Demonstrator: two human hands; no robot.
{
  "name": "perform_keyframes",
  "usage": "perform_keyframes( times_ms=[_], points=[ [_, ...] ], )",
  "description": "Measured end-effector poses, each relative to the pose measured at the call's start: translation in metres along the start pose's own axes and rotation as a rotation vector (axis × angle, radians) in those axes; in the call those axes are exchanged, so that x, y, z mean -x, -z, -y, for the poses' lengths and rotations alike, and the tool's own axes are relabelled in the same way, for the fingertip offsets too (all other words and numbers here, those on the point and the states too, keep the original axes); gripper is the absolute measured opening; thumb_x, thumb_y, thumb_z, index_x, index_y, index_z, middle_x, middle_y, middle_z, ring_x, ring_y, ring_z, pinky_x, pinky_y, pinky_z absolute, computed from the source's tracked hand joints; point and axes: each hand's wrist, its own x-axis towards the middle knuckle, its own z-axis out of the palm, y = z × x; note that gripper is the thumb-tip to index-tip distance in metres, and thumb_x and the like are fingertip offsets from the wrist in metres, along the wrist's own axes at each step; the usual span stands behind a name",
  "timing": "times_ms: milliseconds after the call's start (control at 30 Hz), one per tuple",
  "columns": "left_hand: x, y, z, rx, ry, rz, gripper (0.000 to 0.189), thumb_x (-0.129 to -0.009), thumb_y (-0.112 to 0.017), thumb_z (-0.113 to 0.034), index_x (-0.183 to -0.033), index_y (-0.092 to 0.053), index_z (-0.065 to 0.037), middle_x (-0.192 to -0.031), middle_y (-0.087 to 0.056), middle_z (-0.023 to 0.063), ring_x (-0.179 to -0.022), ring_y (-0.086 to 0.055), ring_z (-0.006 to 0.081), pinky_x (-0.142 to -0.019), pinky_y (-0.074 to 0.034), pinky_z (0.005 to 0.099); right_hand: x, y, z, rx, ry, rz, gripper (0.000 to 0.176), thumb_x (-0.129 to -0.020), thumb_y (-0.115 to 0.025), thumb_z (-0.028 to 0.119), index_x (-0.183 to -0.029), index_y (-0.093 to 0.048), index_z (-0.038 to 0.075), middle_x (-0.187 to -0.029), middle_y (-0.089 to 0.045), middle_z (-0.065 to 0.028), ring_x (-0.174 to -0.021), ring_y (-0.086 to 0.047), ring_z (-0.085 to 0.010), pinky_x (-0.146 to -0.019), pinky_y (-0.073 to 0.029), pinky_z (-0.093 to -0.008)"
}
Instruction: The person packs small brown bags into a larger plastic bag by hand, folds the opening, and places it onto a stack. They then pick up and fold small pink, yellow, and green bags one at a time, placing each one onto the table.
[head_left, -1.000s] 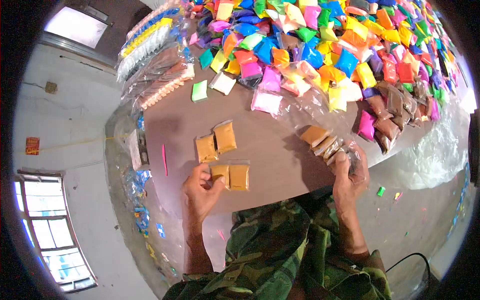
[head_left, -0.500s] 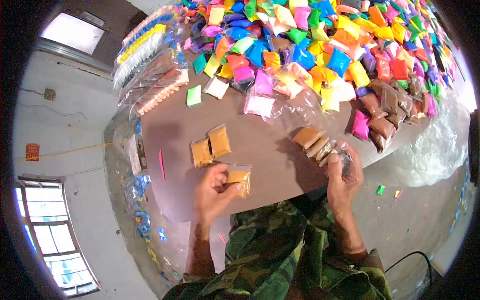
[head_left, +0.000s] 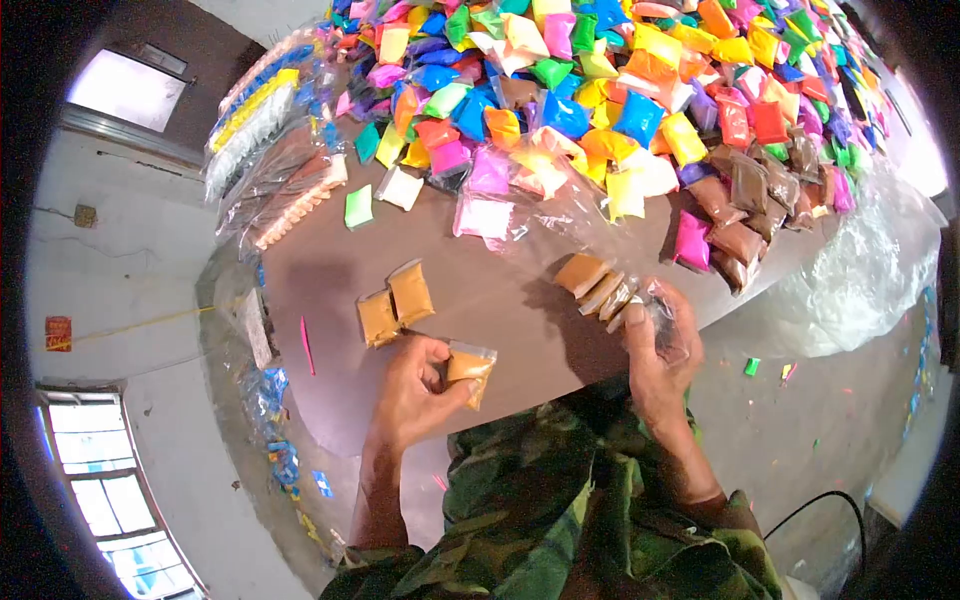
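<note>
Ochre powder packets (head_left: 468, 368) sit pinched in the left hand (head_left: 415, 395); the right hand (head_left: 655, 350) grips a packet stack (head_left: 600, 290) just above it.

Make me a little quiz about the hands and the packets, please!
1. True or false: the left hand grips an orange-brown packet.
2. How many loose packets of that colour lie side by side on the table just beyond that hand?
3. What does the right hand hold? A: a stack of packets in clear plastic. B: scissors. C: a cup.

Key: 1 true. 2 two. 3 A.
</note>
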Motion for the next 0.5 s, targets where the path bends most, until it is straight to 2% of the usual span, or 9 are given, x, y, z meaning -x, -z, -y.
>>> perform_keyframes(
  times_ms=[100,200,233,333,433,500],
  points=[
    [0.001,-0.001,0.005,0.094,-0.124,0.04,0.06,-0.081,-0.086,-0.002,-0.131,-0.054,0.0,-0.108,-0.071,0.0096,-0.086,-0.067,0.0126,-0.072,-0.054,0.029,0.0,-0.002,0.005,-0.086,-0.049,0.0,0.03,-0.097,-0.074,0.008,-0.125,-0.068,0.0,-0.122,-0.071,-0.0132,-0.111,-0.067,-0.0228,-0.097,-0.054,-0.0357],
    [-0.004,0.003,-0.032,0.487,-0.308,0.008,0.061,-0.085,-0.081,0.0,-0.137,-0.05,0.0,-0.109,-0.072,0.0095,-0.092,-0.072,0.0149,-0.076,-0.059,0.0281,0.0,-0.001,-0.001,-0.03,0.012,-0.009,0.029,-0.097,-0.074,0.007,-0.124,-0.068,0.0,-0.12,-0.071,-0.0126,-0.109,-0.068,-0.0218,-0.096,-0.054,-0.0352],
    [-0.004,0.01,-0.054,0.438,-0.324,-0.02,0.05,-0.088,-0.078,0.0,-0.133,-0.056,0.001,-0.11,-0.074,0.0108,-0.095,-0.074,0.016,-0.079,-0.061,0.0289,0.0,-0.001,-0.003,-0.021,0.028,-0.012,0.029,-0.097,-0.074,0.007,-0.124,-0.068,0.0,-0.12,-0.071,-0.0125,-0.108,-0.068,-0.0216,-0.096,-0.054,-0.0351],
    [-0.021,0.005,-0.101,0.421,-0.318,-0.122,0.036,-0.091,-0.077,-0.003,-0.124,-0.063,0.002,-0.108,-0.075,0.0108,-0.09,-0.072,0.0142,-0.075,-0.059,0.0274,0.0,-0.003,-0.003,-0.038,0.043,-0.027,0.028,-0.097,-0.074,0.007,-0.124,-0.068,0.0,-0.118,-0.072,-0.0133,-0.107,-0.069,-0.0221,-0.096,-0.054,-0.0354],
    [-0.054,-0.019,-0.135,0.498,-0.352,-0.079,0.032,-0.088,-0.08,-0.008,-0.116,-0.068,0.001,-0.102,-0.076,0.0098,-0.086,-0.071,0.0149,-0.075,-0.058,0.0296,-0.001,-0.003,-0.001,-0.032,0.038,-0.02,0.029,-0.096,-0.074,0.006,-0.123,-0.068,0.0,-0.118,-0.073,-0.0149,-0.106,-0.07,-0.0242,-0.095,-0.055,-0.0364],
    [-0.079,-0.038,-0.13,0.188,-0.468,-0.176,0.037,-0.086,-0.082,-0.011,-0.117,-0.067,0.0,-0.099,-0.075,0.01,-0.085,-0.07,0.0178,-0.076,-0.057,0.0321,-0.001,-0.002,-0.001,-0.012,0.031,-0.009,0.029,-0.095,-0.075,0.005,-0.123,-0.068,0.0,-0.117,-0.073,-0.0161,-0.106,-0.071,-0.026,-0.096,-0.055,-0.0371]
  ],
)
